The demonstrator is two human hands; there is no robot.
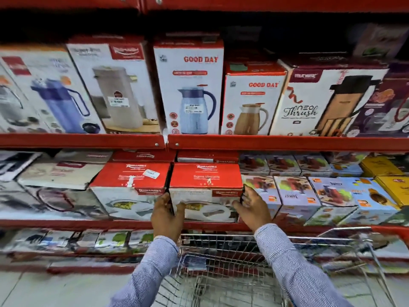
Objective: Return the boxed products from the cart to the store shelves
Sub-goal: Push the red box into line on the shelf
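Observation:
A red-topped white box [205, 187] printed with a serving dish sits on the middle red shelf [110, 223], beside a matching box [130, 187] on its left. My left hand [164, 214] grips its left front corner, fingers in the gap between the two boxes. At the box's right front corner, my right hand [251, 207] presses against the side with spread fingers. The wire cart [232, 269] stands below my arms; its visible part holds no box.
Juicer boxes [294, 193] stand tight against the held box on the right. Tall flask and jug boxes [190, 87] fill the shelf above. A lower shelf [88, 240] holds more packs. Grey floor lies at bottom left.

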